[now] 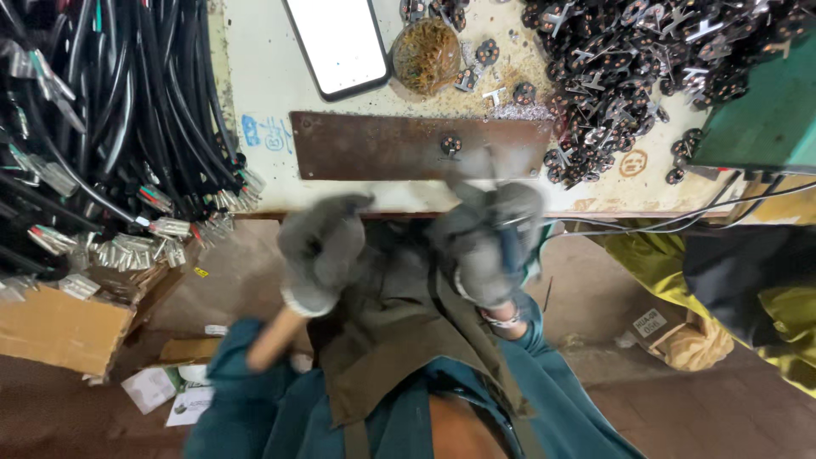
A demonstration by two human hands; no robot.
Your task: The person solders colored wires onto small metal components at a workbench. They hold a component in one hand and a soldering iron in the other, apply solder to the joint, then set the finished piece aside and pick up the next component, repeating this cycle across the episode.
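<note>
Left gloved hand (321, 251) hangs below the bench (272, 85) edge, its grip clenched on nothing visible. Right gloved hand (491, 246) is blurred; its grip seems closed on a dark tool (508, 242). Just above lies a small black disc (450, 144) on a rusty plate (374, 146); steady hands help here.

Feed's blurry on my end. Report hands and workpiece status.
Left hand gloved, fisted, apparently empty. Right hand gloved, shut on a blurred dark tool. One small round black disc alone on the rusty metal plate. Nothing between hands and plate.
</note>
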